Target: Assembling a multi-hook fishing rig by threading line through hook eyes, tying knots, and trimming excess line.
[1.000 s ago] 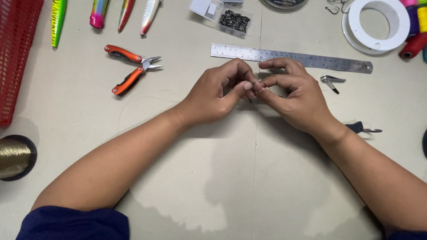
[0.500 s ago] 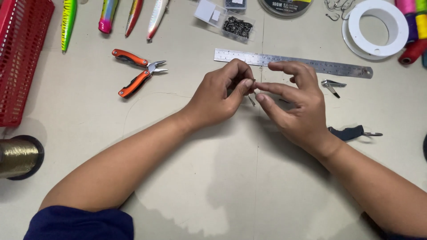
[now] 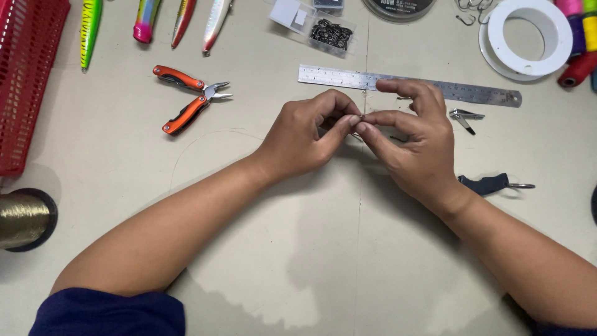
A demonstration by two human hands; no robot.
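Mid-job, I'd judge: the left hand (image 3: pixel 305 134) and right hand (image 3: pixel 413 143) each keep a pinched grip on a tiny hook (image 3: pixel 362 117) above the bench (image 3: pixel 311 249); the pliers (image 3: pixel 189 99) lie untouched.

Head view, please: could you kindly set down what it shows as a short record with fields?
Left hand: left hand, fingers pinched on a tiny item too small to identify
Right hand: right hand, fingers meeting the left at that item
Behind hands: steel ruler lying flat
Left of hands: orange-handled pliers, jaws closed
Far edge: fishing lures, clear box of small dark hooks, white spool
Right of hands: nail clipper
Left edge: red basket, gold thread spool
Surface: beige table
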